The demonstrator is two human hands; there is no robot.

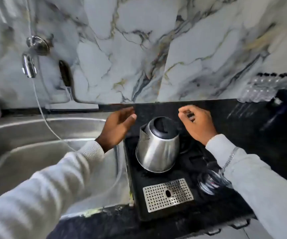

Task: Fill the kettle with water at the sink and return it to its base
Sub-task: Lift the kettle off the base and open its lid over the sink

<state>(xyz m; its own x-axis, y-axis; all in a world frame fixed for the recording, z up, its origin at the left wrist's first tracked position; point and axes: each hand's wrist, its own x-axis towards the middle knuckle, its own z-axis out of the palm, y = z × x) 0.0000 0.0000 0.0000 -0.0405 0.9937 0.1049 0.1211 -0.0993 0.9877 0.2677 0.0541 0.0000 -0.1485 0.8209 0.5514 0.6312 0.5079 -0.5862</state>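
A steel kettle point(158, 149) with a black lid stands on a black tray base point(136, 178) right of the sink point(36, 152). Its spout points left toward the basin. My left hand point(117, 128) hovers just left of the kettle's top, fingers spread and empty. My right hand point(197, 125) hangs to the right of the lid, fingers curled loosely, holding nothing. Neither hand touches the kettle. A chrome tap point(30, 64) sticks out of the marble wall above the sink's left part.
A perforated metal drip grate point(167, 194) lies in the tray in front of the kettle, and a glass point(210, 183) sits to its right under my sleeve. A squeegee point(68, 94) leans on the wall behind the sink. A thin hose point(43, 114) drops from the tap into the basin.
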